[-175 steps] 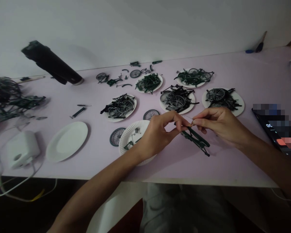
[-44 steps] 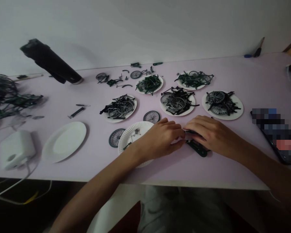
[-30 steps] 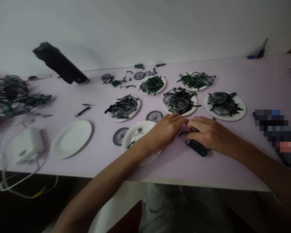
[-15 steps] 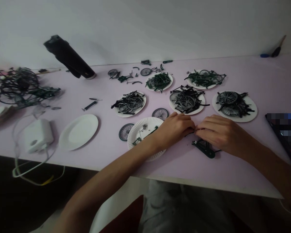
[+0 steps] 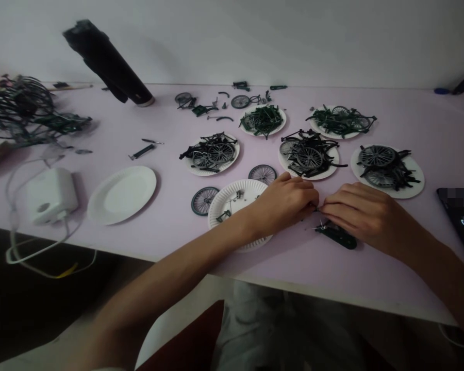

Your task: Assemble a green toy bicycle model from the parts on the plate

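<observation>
Lowered from mid-air since earlier, both hands now rest on the desk, left hand and right hand fingers pinched on a small part, dark green frame lying under the right.

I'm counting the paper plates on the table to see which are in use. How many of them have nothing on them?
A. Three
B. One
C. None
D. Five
B: only the plate on the left, near the white charger, is bare; the plate by the left hand holds a few small parts, and the four plates behind it, such as the one with wheels, are heaped with parts.
</observation>
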Motion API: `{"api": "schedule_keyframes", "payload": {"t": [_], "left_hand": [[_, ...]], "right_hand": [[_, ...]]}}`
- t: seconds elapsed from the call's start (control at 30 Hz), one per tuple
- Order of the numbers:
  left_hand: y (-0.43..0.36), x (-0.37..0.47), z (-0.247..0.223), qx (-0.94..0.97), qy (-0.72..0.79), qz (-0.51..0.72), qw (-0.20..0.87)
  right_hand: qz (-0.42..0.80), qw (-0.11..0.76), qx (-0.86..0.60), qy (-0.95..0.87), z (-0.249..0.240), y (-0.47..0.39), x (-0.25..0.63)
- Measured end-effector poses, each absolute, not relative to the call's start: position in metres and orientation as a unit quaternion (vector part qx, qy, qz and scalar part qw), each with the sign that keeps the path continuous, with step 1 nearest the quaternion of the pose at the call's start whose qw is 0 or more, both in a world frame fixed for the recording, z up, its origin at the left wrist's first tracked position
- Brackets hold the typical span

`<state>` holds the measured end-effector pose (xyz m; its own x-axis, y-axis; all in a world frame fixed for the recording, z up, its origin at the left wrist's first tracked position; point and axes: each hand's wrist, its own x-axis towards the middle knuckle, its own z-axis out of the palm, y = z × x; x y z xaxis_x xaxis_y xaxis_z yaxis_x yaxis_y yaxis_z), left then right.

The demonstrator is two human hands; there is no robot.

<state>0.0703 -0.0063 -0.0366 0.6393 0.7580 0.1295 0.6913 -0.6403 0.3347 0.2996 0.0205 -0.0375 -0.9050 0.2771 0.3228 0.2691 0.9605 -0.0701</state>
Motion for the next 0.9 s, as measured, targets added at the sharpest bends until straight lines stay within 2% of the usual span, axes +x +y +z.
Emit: {"api": "schedule_keyframes", "payload": {"t": [0.57, 0.9], "left_hand": [[-0.0049, 0.0696, -0.0382, 0.893, 0.409, 0.137, 0.130], [-0.0053, 0.0696, -0.0402, 0.891, 0.413, 0.143, 0.124]], "right_hand": [[0.016, 0.167, -0.117, -0.979, -0.0364, 0.0161, 0.3012], [-0.045, 0.174, -0.101, -0.978, -0.0313, 0.0147, 0.2968]]}}
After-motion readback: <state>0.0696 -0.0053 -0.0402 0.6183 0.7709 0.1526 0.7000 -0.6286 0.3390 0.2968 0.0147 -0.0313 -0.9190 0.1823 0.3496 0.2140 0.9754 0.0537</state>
